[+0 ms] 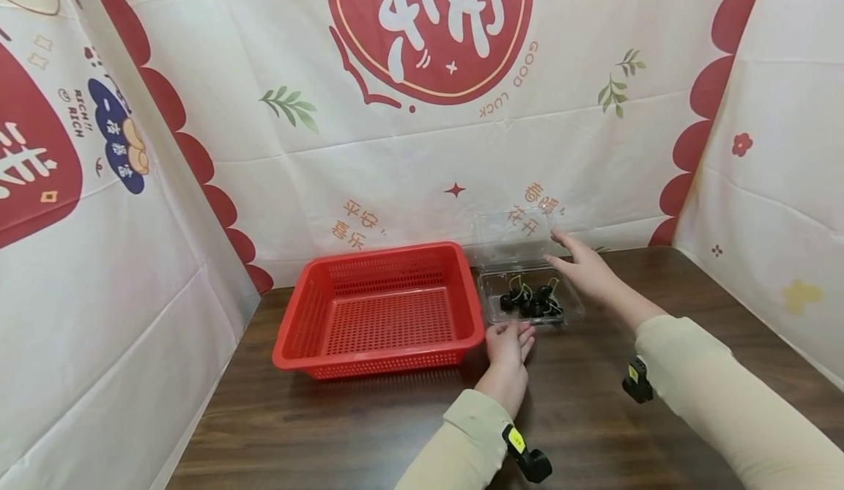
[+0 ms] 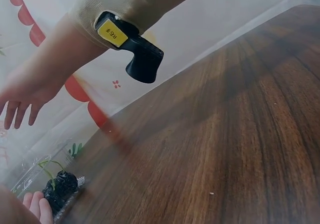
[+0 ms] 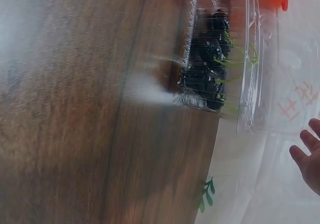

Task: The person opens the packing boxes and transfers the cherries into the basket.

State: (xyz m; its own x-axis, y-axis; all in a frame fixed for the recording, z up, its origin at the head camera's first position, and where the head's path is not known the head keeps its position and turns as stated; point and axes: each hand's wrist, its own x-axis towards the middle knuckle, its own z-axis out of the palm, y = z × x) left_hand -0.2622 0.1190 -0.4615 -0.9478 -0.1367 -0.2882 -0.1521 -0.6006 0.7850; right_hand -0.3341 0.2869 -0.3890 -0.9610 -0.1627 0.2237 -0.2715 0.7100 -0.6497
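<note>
A clear plastic clamshell box (image 1: 484, 303) sits on the table with its transparent lid (image 1: 491, 237) raised behind it. Inside lie several dark cherries (image 1: 537, 303) with green stems, also visible in the right wrist view as dark cherries (image 3: 207, 58). My left hand (image 1: 509, 347) is at the box's front edge, fingers loosely bent; whether it touches the plastic I cannot tell. Beside the lid's right edge, my right hand (image 1: 585, 270) has its fingers extended and spread, holding nothing. The left wrist view also shows this right hand (image 2: 32, 86) above the box.
A red perforated plastic basket (image 1: 379, 362) stands directly left of the box. Both are on a dark wooden table (image 1: 593, 417). Printed white cloth (image 1: 395, 146) hangs behind and along both sides. Each sleeve carries a black wrist camera (image 1: 527, 457).
</note>
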